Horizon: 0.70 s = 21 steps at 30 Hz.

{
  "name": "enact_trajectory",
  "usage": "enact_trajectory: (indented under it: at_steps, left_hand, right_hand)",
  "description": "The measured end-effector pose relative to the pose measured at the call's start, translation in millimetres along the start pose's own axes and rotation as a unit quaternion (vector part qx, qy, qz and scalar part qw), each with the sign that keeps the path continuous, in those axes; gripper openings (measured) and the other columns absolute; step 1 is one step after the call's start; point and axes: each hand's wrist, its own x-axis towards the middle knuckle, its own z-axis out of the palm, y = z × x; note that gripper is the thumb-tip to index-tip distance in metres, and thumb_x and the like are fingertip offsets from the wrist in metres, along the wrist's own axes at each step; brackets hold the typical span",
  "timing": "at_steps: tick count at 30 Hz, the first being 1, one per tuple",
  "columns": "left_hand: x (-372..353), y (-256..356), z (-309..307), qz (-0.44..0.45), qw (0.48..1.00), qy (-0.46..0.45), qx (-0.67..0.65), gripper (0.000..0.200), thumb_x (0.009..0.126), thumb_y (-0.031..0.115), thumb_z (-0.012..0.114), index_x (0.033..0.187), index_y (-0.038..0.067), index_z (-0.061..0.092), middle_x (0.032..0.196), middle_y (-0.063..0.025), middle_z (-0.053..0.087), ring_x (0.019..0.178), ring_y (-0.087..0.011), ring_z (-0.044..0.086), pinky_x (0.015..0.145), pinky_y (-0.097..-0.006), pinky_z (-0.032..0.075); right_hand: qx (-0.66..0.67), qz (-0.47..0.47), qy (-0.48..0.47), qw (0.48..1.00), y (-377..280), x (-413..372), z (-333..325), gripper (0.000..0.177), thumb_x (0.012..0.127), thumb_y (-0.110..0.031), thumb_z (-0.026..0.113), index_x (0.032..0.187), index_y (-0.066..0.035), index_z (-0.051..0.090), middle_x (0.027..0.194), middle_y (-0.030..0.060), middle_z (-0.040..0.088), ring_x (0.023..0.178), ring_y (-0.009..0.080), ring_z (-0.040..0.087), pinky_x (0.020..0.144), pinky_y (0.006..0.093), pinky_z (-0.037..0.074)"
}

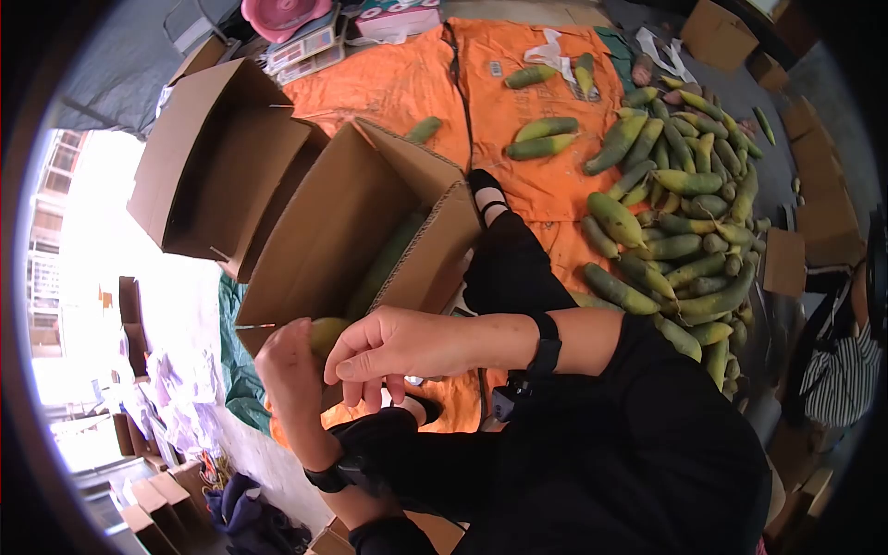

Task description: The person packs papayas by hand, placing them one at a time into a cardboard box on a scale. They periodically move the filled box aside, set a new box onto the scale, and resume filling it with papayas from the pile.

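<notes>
Person seated on the floor, holding one green mango (328,335) w/ both hands beside an open cardboard box (351,222).

Left hand (291,379) is closed round the mango from below. Right hand (398,347) lies over it, fingers half-bent and pointing down; can't tell if it grips the fruit or just rests there. The mango sits just at the box's near edge, not yet inside. Something long and green shows inside the box, prob. fruit already packed. A second box (222,157) stands behind; its inside is hidden. A big pile of mangoes (675,203) lies well apart on an orange sheet (407,83). Judging by this, the work looks early on, w/ most fruit left.
</notes>
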Motion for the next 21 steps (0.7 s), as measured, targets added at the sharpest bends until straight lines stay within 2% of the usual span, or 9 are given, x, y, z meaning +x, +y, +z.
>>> enact_trajectory:
  at_steps: [1, 3, 5, 7, 8, 11, 15, 19, 21]
  left_hand:
    - [1, 1, 4, 0.004, 1.0, -0.007, -0.003, 0.017, 0.087, 0.01, 0.057, 0.088, -0.005, 0.066, 0.068, -0.0146, 0.062, 0.052, -0.0233, 0.055, 0.051, -0.0324, 0.043]
    - [3, 9, 8, -0.072, 0.987, -0.134, 0.055, 0.02, 0.086, 0.011, 0.058, 0.088, -0.007, 0.065, 0.068, -0.0183, 0.062, 0.052, -0.0296, 0.055, 0.053, -0.0347, 0.044]
    - [4, 14, 12, -0.082, 0.987, -0.133, 0.037, 0.019, 0.088, 0.011, 0.058, 0.089, -0.006, 0.066, 0.067, -0.0149, 0.063, 0.052, -0.023, 0.056, 0.053, -0.031, 0.045]
    - [3, 9, 17, -0.193, 0.976, -0.053, -0.079, 0.02, 0.09, 0.012, 0.057, 0.089, -0.005, 0.067, 0.066, -0.01, 0.062, 0.053, -0.0143, 0.056, 0.053, -0.0268, 0.045]
    - [4, 8, 18, -0.203, 0.972, -0.056, -0.103, 0.021, 0.093, 0.013, 0.056, 0.092, -0.004, 0.068, 0.067, -0.0057, 0.062, 0.058, -0.0082, 0.056, 0.054, -0.0232, 0.045]
    - [4, 0, 24, -0.233, 0.946, -0.044, -0.219, 0.021, 0.094, 0.014, 0.054, 0.096, -0.002, 0.068, 0.067, -0.0045, 0.062, 0.061, -0.0084, 0.057, 0.056, -0.022, 0.045]
    - [9, -1, 9, -0.273, 0.95, -0.085, -0.124, 0.022, 0.094, 0.014, 0.054, 0.098, -0.002, 0.068, 0.065, -0.0028, 0.061, 0.063, -0.008, 0.057, 0.062, -0.0223, 0.046]
    - [6, 5, 15, -0.249, 0.959, -0.059, -0.119, 0.021, 0.093, 0.012, 0.054, 0.102, -0.001, 0.067, 0.07, -0.0034, 0.062, 0.066, -0.0079, 0.056, 0.063, -0.0222, 0.045]
    - [5, 13, 17, -0.263, 0.957, -0.07, -0.1, 0.021, 0.092, 0.011, 0.054, 0.103, -0.001, 0.067, 0.071, -0.0041, 0.063, 0.068, -0.0084, 0.057, 0.063, -0.0226, 0.045]
  right_hand:
    - [-0.02, -0.015, 0.013, 1.0, 1, -4, -3, 0.031, 0.096, -0.025, 0.052, 0.11, 0.002, 0.058, 0.091, 0.0103, 0.066, 0.076, 0.0128, 0.066, 0.059, 0.0206, 0.051]
    - [-0.023, -0.021, 0.033, 0.999, -2, -19, -7, 0.029, 0.096, -0.024, 0.052, 0.11, 0.0, 0.059, 0.09, 0.0091, 0.066, 0.075, 0.0115, 0.065, 0.058, 0.02, 0.05]
    - [-0.024, -0.029, 0.054, 0.998, -7, -36, -12, 0.027, 0.096, -0.024, 0.053, 0.109, -0.001, 0.059, 0.089, 0.0078, 0.066, 0.074, 0.0103, 0.064, 0.058, 0.0194, 0.049]
    - [-0.04, -0.062, 0.07, 0.995, -10, -53, -19, 0.023, 0.095, -0.021, 0.053, 0.107, -0.002, 0.06, 0.088, 0.0057, 0.066, 0.073, 0.0077, 0.062, 0.058, 0.0191, 0.048]
    - [-0.031, -0.07, 0.086, 0.993, -11, -60, -23, 0.02, 0.095, -0.018, 0.054, 0.106, -0.002, 0.06, 0.086, 0.0046, 0.066, 0.072, 0.0065, 0.062, 0.057, 0.0189, 0.047]
    - [-0.06, -0.141, 0.17, 0.973, -18, -84, -40, 0.02, 0.093, -0.018, 0.054, 0.104, -0.003, 0.061, 0.084, 0.0049, 0.066, 0.068, 0.0087, 0.062, 0.056, 0.0211, 0.049]
    - [-0.097, -0.213, 0.366, 0.901, -11, -116, -100, 0.019, 0.092, -0.017, 0.056, 0.103, -0.004, 0.063, 0.083, 0.0037, 0.067, 0.068, 0.0081, 0.062, 0.056, 0.0208, 0.048]
    - [-0.166, -0.149, 0.587, 0.778, 34, -161, -202, 0.019, 0.091, -0.017, 0.056, 0.098, -0.002, 0.064, 0.082, 0.0044, 0.066, 0.07, 0.009, 0.062, 0.059, 0.023, 0.048]
    - [-0.234, -0.09, 0.648, 0.719, 84, -200, -264, 0.02, 0.087, -0.016, 0.058, 0.097, 0.0, 0.064, 0.085, 0.0106, 0.067, 0.071, 0.0183, 0.063, 0.064, 0.0294, 0.05]
